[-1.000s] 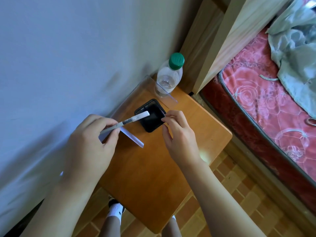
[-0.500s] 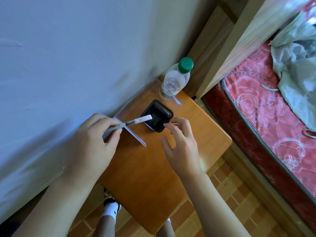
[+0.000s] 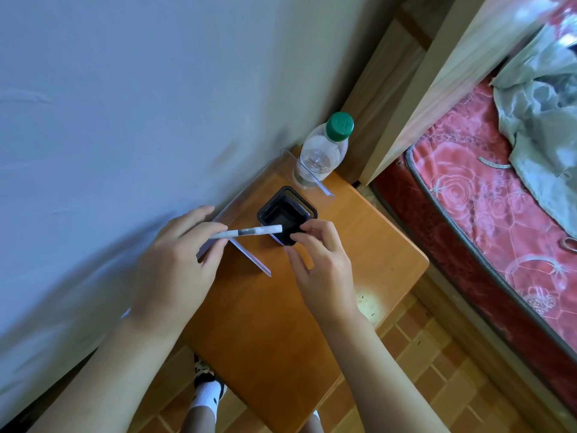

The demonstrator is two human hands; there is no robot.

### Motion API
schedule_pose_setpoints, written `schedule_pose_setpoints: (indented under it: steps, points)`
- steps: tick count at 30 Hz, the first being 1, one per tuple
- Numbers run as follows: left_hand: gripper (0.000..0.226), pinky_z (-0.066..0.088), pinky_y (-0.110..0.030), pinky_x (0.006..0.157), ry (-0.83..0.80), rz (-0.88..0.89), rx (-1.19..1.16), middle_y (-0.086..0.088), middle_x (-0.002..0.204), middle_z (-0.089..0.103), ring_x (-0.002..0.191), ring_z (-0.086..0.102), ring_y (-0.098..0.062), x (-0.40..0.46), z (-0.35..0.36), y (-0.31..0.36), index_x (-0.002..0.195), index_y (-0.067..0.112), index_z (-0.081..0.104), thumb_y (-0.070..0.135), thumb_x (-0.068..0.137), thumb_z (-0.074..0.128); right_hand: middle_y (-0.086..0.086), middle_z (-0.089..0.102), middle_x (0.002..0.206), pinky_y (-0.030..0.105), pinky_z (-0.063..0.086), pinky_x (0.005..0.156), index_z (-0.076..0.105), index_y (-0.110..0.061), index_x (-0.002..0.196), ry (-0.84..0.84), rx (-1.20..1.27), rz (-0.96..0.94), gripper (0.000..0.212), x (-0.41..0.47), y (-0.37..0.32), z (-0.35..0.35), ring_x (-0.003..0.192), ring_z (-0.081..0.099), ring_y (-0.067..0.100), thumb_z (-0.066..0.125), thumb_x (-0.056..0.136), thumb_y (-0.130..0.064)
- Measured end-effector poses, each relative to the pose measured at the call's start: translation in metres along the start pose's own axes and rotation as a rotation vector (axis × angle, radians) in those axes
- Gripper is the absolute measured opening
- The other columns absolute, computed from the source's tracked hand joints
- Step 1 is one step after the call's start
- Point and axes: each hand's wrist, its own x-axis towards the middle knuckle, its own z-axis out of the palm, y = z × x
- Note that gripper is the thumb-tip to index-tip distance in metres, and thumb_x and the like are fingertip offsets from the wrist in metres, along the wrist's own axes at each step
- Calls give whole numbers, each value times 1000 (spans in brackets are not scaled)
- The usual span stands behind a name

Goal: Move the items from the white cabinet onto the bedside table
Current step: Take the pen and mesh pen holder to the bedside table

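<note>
The step in hand looks like dropping a pen into the holder on the bedside table [image 3: 359, 245], with the cabinet itself out of view.

The left hand [image 3: 175, 260] has its fingers curled round a white pen [image 3: 246, 231], pinching the barrel near its back end. The pen lies nearly level and points away to the right, its tip reaching over the near edge of the black mesh holder [image 3: 285, 214]. A clear acrylic stand [image 3: 249, 257] rises just beyond this hand, against the wall.

The right hand [image 3: 324, 270] is half curled, its thumb and forefinger pinching the holder's near rim, steadying it.

Next, I judge, the pen must be tipped upright over the opening and let go.

Beyond the right hand stands a bottle [image 3: 321, 151] with a green cap.
</note>
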Motion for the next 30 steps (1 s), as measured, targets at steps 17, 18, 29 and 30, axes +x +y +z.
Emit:
schedule_pose_setpoints:
  steps: [17, 18, 29, 30]
  points:
    - [29, 55, -31, 98, -94, -86, -229, 18, 131, 69, 120, 64, -2, 0, 29, -40, 125, 24, 75, 17, 97, 74, 8, 60, 120, 18, 55, 93, 76, -2, 109, 62, 14, -18, 17, 24, -1, 11, 110, 63, 16, 79, 92, -5]
    - [29, 54, -30, 100, -101, -90, -238, 19, 132, 68, 122, 63, 0, 0, 31, -43, 127, 25, 74, 19, 98, 73, 8, 61, 119, 18, 55, 93, 76, -2, 109, 67, 12, -19, 17, 26, -1, 12, 108, 63, 16, 79, 92, -5]
    - [28, 54, -32, 101, -145, -94, -234, 23, 133, 66, 125, 61, 0, -1, 39, -55, 128, 31, 72, 29, 100, 70, 9, 63, 118, 15, 51, 91, 77, -2, 109, 75, -13, -20, 18, 39, 1, 18, 106, 60, 14, 80, 92, -6]
    - [28, 54, -32, 101, -147, -93, -238, 23, 133, 66, 125, 61, 0, -1, 39, -55, 128, 30, 72, 29, 101, 70, 8, 63, 118, 14, 50, 92, 77, -2, 109, 73, -17, -19, 18, 40, 1, 18, 107, 60, 13, 80, 92, -6]
